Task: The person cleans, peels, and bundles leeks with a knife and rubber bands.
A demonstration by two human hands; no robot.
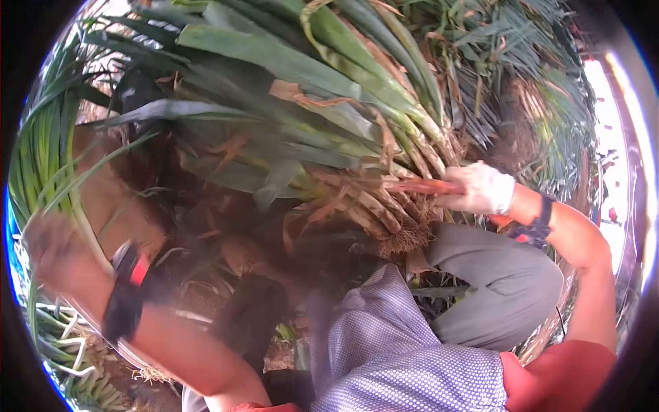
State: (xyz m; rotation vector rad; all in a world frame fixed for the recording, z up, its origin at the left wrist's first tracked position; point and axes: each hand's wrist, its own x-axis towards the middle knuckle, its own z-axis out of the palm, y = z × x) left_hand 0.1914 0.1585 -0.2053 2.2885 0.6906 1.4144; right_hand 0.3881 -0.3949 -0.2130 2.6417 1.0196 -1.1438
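Observation:
My right hand (pixel 473 189), in a white glove, is closed around a thin reddish piece (pixel 425 186) that I cannot make out, beside the root ends of a big pile of leeks (pixel 371 75). Below its fingertips are brown, hairy roots (pixel 405 237). At the far left, my left hand (pixel 58 254) is smeared by motion; its fingers and anything in them are unclear. A long leek stem (pixel 89 230) passes next to it, below upright green leaves (pixel 44 144).
More leeks with green tops (pixel 559 117) lie at the upper right. Trimmed pale stalks (pixel 75 357) lie at the lower left. My knee in grey trousers (pixel 501 281) and a patterned apron (pixel 405 357) are below the pile.

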